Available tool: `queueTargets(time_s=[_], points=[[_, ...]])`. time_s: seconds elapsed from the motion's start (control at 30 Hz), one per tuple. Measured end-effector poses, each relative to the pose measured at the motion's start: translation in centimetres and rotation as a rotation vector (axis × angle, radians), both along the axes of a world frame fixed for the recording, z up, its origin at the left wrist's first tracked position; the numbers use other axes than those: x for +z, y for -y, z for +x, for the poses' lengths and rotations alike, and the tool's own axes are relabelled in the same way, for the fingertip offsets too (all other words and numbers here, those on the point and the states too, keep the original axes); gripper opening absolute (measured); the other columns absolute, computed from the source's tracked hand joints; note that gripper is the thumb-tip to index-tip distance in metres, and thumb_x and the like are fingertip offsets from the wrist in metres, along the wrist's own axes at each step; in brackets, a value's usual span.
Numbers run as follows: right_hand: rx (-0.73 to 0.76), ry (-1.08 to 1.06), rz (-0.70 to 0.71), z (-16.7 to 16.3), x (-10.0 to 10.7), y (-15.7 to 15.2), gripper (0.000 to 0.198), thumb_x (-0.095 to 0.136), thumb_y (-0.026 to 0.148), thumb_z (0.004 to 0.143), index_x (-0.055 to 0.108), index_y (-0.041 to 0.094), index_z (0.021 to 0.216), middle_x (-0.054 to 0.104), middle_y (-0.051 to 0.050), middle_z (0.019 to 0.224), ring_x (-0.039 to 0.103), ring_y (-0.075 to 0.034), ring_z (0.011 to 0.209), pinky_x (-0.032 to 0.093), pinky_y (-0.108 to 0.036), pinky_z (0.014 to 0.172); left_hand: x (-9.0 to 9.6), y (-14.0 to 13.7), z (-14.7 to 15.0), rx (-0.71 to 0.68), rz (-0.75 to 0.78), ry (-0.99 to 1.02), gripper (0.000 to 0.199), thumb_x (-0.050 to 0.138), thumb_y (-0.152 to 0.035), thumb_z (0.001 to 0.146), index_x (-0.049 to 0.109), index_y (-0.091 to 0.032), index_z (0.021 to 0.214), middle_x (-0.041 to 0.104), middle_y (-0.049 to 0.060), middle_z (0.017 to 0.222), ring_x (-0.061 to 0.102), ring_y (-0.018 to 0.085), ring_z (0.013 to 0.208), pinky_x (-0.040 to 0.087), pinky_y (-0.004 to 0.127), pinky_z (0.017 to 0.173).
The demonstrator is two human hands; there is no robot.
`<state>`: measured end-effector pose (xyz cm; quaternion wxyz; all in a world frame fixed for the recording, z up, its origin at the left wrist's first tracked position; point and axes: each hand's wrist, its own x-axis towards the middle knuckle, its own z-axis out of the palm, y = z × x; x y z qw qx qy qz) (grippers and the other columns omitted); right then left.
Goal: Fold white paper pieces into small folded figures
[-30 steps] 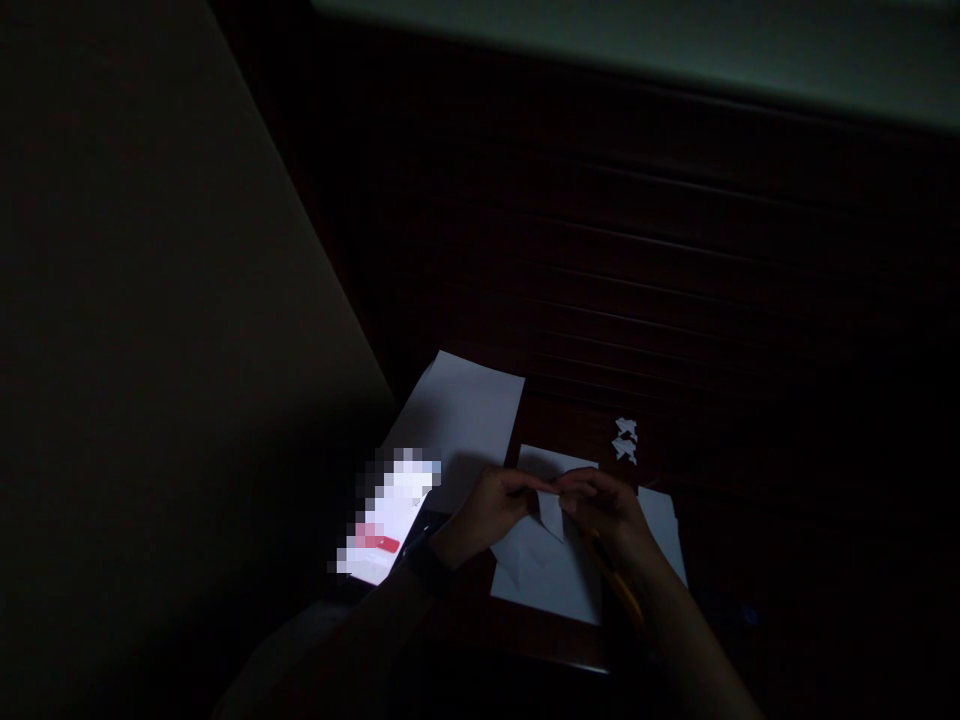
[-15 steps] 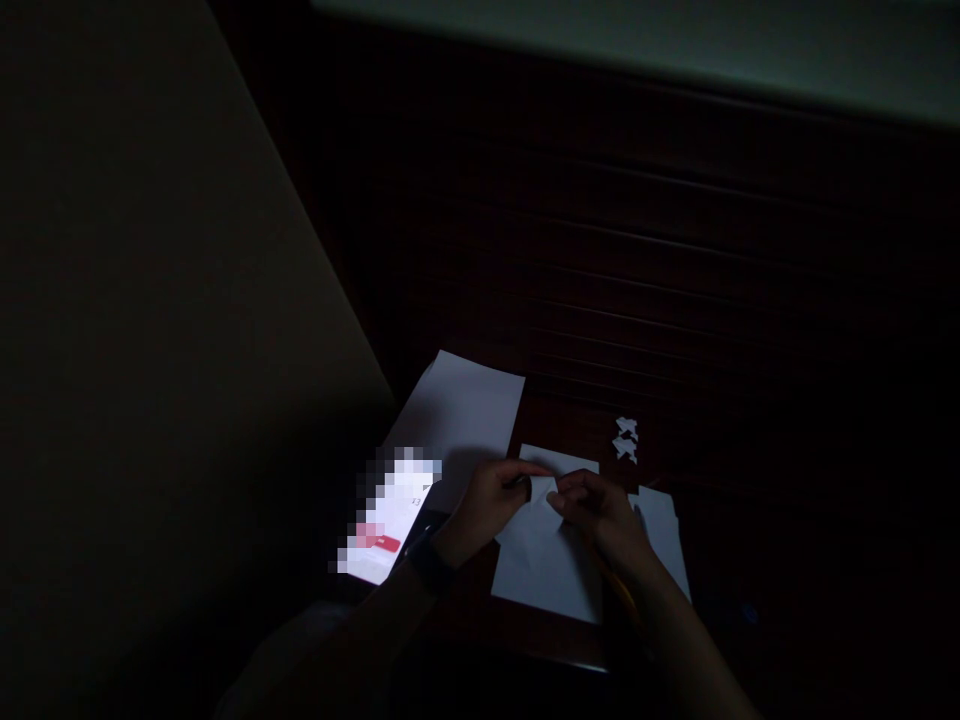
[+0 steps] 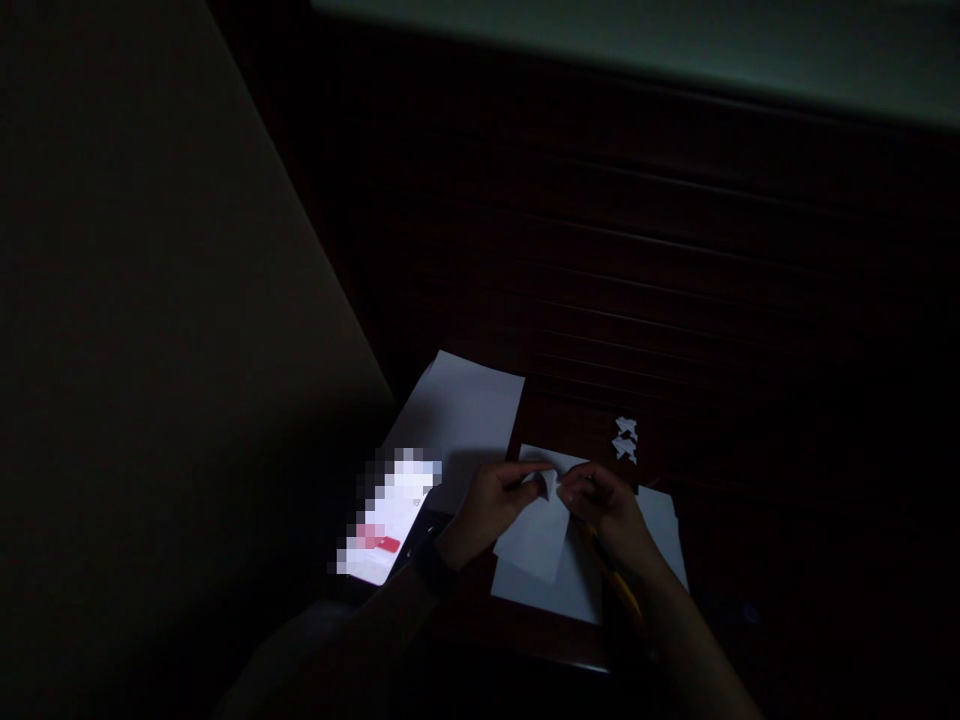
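A small folded piece of white paper (image 3: 550,484) is held up between my two hands. My left hand (image 3: 491,508) is closed on its left side, thumb below and forefinger along the top. At its right edge, the fingertips of my right hand (image 3: 609,508) are pinched together and touch the paper. Beneath both hands lie overlapping white paper sheets (image 3: 544,580) on a dark table. Under my right wrist is a long yellow object (image 3: 621,592), partly hidden. Two small folded white paper shapes (image 3: 625,440) sit beyond my right hand.
To the left lie larger white sheets (image 3: 476,405), with a lit phone (image 3: 394,525) in front of them. More paper (image 3: 664,530) is at the right, partly behind my right forearm. A dark slatted panel (image 3: 637,240) rises behind the table. The scene is very dim.
The small paper has turned in my fingers and now shows a narrower face. My right hand has shifted slightly right, and the upper sheet beneath my hands shows more fully.
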<state>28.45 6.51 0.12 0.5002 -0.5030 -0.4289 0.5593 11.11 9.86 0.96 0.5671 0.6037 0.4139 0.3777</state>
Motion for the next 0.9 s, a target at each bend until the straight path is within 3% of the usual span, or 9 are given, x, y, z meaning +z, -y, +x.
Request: queueTargets(time_s=[0.27,0.37,0.53,0.77,0.9], points=[[0.025,-0.197,-0.12,0.3,-0.3,0.2,0.016,0.073,0.025,0.065,0.063,0.021,0.077,0.065,0.001,0.07,0.054,-0.013,0.057,0.038,-0.025,0.055,1.0,0.2,-0.3,-0.09,-0.081,0.127,0.033,0.061,-0.029,0.077,0.064,-0.016,0.107,0.067,0.007,0.104,0.061,0.022,0.092,0.048,0.032,0.079],[0.028,-0.147,-0.12,0.5,-0.5,0.1,0.012,0.073,0.025,0.065,0.068,0.02,0.074,0.068,-0.002,0.073,0.058,-0.017,0.066,0.042,-0.029,0.063,0.7,0.2,-0.2,-0.084,-0.079,0.127,0.031,0.06,-0.028,0.078,0.064,-0.019,0.107,0.066,0.006,0.106,0.06,0.021,0.096,0.047,0.032,0.083],[0.035,0.094,-0.035,0.7,-0.5,-0.1,0.017,0.066,0.028,0.072,0.071,0.021,0.088,0.069,-0.004,0.085,0.059,-0.022,0.081,0.041,-0.034,0.074,-0.2,-0.1,-0.1,-0.044,0.001,0.061,0.031,0.058,-0.026,0.079,0.064,-0.019,0.108,0.067,0.007,0.105,0.061,0.02,0.093,0.048,0.031,0.082],[0.014,0.185,0.012,0.3,0.5,0.5,0.026,0.055,0.041,0.081,0.069,0.02,0.086,0.068,-0.003,0.081,0.059,-0.023,0.082,0.042,-0.031,0.071,-0.8,0.6,0.5,0.032,0.152,-0.104,0.028,0.055,-0.023,0.081,0.065,-0.02,0.107,0.067,0.006,0.106,0.062,0.021,0.094,0.048,0.03,0.083],[0.024,0.254,0.027,0.1,-0.3,0.1,0.025,0.068,0.039,0.07,0.066,0.019,0.084,0.066,-0.004,0.078,0.058,-0.021,0.073,0.042,-0.029,0.063,-0.5,1.0,0.7,0.019,0.173,-0.133,0.029,0.055,-0.022,0.08,0.065,-0.021,0.107,0.067,0.006,0.104,0.062,0.021,0.094,0.049,0.029,0.081]])
